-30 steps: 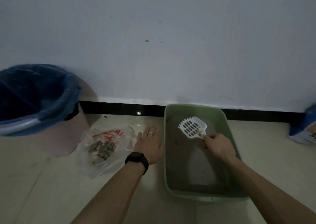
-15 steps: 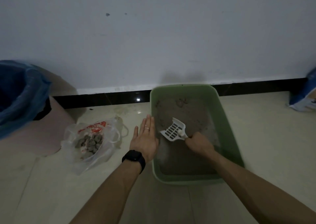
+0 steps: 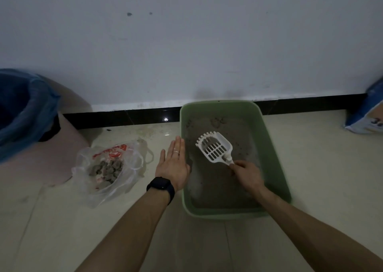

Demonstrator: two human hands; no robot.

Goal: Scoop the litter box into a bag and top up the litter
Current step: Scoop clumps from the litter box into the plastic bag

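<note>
A green litter box (image 3: 271, 147) with grey litter stands on the floor by the wall. My right hand (image 3: 247, 174) grips the handle of a white slotted scoop (image 3: 215, 149), held above the litter with a small dark clump at its front end. My left hand (image 3: 173, 163) lies flat with fingers together against the box's left rim, holding nothing. A clear plastic bag (image 3: 107, 168) with red print lies open to the left and holds several grey clumps.
A bin lined with a blue bag (image 3: 22, 110) stands at the far left, close to the plastic bag. A blue and white litter sack (image 3: 369, 116) leans at the right edge. A black skirting runs along the white wall behind the box.
The scoop dipped toward the litter near the left rim, then rose and now carries a small clump. My left hand stayed beside the box. The view shifted slightly.
</note>
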